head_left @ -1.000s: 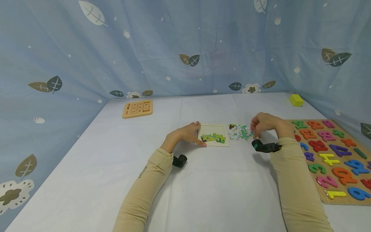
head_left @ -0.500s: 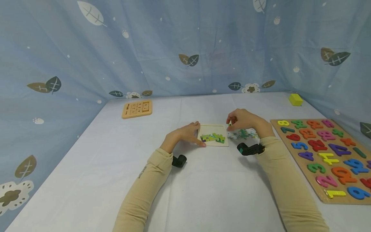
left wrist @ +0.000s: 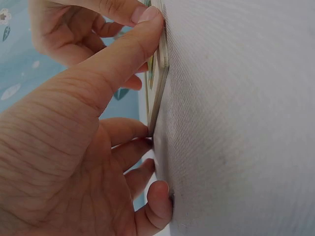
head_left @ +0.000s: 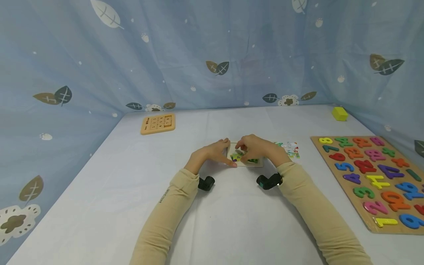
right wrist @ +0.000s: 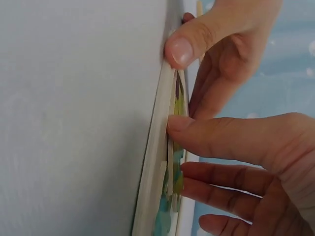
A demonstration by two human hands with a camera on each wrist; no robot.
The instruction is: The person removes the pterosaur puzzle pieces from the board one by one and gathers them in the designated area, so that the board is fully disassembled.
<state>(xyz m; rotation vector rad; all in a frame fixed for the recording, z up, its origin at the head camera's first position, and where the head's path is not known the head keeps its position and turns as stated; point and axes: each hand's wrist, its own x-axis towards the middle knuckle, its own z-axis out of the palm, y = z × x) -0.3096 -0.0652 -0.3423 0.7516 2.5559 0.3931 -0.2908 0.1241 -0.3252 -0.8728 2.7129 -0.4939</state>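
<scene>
A small pale wooden puzzle tray (head_left: pixel 233 146) lies flat mid-table, with green jigsaw pieces (head_left: pixel 236 158) inside. My left hand (head_left: pixel 216 151) holds its left side, thumb at the near edge and fingers by the far left corner; the left wrist view shows the thumb (left wrist: pixel 123 54) on the rim. Over the tray, my right hand (head_left: pixel 258 148) pinches a puzzle piece (right wrist: pixel 178 169) between thumb and fingers, low against the other pieces. Its exact fit is hidden by the fingers. To the right of the tray lie joined puzzle pieces (head_left: pixel 293 149), partly covered by the right hand and wrist.
A board of colourful raised numbers (head_left: pixel 361 184) takes up the right side of the table. At the back right sits a yellow block (head_left: pixel 339 113). A wooden sliding number puzzle (head_left: pixel 158 124) lies at the back left. A blue patterned curtain (head_left: pixel 185 55) hangs behind.
My right hand has moved left from the loose pieces to above the tray, carrying a puzzle piece. The left hand has stayed at the tray's left side.
</scene>
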